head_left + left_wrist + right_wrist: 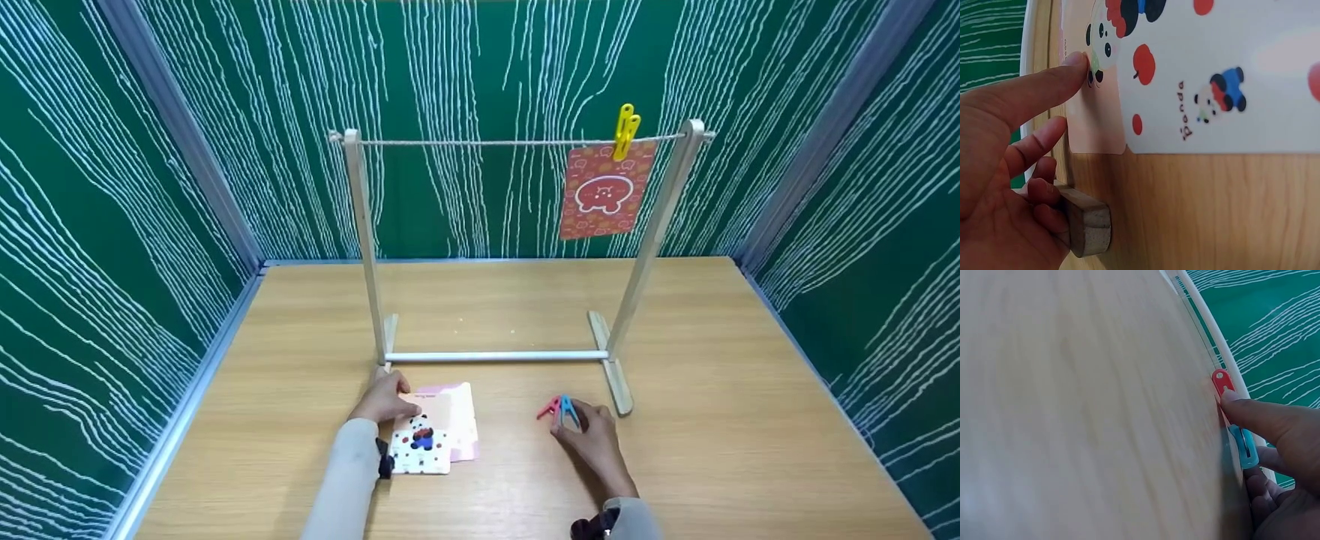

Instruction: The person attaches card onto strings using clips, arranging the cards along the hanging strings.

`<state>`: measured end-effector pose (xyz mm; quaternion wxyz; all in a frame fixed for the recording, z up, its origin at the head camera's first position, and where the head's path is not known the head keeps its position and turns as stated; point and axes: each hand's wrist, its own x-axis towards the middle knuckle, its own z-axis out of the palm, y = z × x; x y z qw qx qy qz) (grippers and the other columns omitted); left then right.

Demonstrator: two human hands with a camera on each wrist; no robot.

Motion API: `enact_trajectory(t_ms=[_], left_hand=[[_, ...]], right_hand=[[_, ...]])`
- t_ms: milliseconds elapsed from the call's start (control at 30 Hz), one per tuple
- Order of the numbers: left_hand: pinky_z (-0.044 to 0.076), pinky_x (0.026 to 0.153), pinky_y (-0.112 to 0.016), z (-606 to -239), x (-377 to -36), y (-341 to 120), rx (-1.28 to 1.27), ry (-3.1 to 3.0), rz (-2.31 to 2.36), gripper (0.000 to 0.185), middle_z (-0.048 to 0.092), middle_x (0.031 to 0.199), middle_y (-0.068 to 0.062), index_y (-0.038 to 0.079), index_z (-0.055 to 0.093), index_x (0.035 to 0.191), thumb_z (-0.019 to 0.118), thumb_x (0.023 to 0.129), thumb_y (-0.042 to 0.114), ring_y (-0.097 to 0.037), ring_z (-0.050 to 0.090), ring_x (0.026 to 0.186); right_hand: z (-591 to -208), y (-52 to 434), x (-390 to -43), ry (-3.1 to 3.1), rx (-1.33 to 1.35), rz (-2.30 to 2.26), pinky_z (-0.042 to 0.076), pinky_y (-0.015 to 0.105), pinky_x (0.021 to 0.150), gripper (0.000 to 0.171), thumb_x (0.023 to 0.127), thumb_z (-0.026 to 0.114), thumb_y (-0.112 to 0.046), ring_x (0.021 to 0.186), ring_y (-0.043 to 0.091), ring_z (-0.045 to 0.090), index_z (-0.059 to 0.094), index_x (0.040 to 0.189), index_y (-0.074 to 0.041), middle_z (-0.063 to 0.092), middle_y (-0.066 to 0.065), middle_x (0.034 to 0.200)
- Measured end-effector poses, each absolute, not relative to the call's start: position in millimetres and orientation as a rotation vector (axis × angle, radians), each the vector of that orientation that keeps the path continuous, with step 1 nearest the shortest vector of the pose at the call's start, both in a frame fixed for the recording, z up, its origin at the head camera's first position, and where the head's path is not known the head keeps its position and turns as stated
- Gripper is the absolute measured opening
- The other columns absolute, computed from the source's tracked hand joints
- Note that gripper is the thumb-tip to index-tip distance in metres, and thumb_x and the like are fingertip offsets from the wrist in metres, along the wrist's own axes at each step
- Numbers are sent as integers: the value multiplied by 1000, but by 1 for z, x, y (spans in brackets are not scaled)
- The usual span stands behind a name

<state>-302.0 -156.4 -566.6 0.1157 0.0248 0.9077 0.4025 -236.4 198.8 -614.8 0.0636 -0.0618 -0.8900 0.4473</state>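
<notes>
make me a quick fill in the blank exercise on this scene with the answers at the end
1. The clothespin on the rope is ____.
2. The hanging card is nearer the rope's ____ end.
3. The left hand touches a card whose legible printed word reads ____.
4. Beside the red clothespin at the right hand is a ____ one.

Missing words: yellow; right; panda; blue

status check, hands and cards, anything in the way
Left hand touching panda card. Right hand pinching pegs. Stand's wooden foot close beside left hand.
</notes>
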Motion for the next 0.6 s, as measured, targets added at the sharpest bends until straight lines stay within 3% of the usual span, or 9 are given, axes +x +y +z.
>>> enact_trajectory(t_ms=[467, 600], left_hand=[[40, 73, -29, -567, -306, -156, 15, 2623, 1146, 44, 49, 99, -12, 1, 53, 97, 85, 67, 6, -23, 48, 87], [41, 78, -31, -569, -307, -157, 29, 2620, 1157, 46, 45, 102, -13, 0, 53, 96, 86, 65, 5, -25, 48, 90]], right_hand=[[-611, 195, -235, -2698, -280, 1394, 33, 30, 73, 53, 80, 77, -19, 88, 25, 42, 59, 126, 1, 48, 16, 100], [-611, 194, -236, -2691, -274, 1372, 32, 30, 71, 53, 78, 79, -20, 86, 24, 42, 61, 122, 0, 48, 15, 98]])
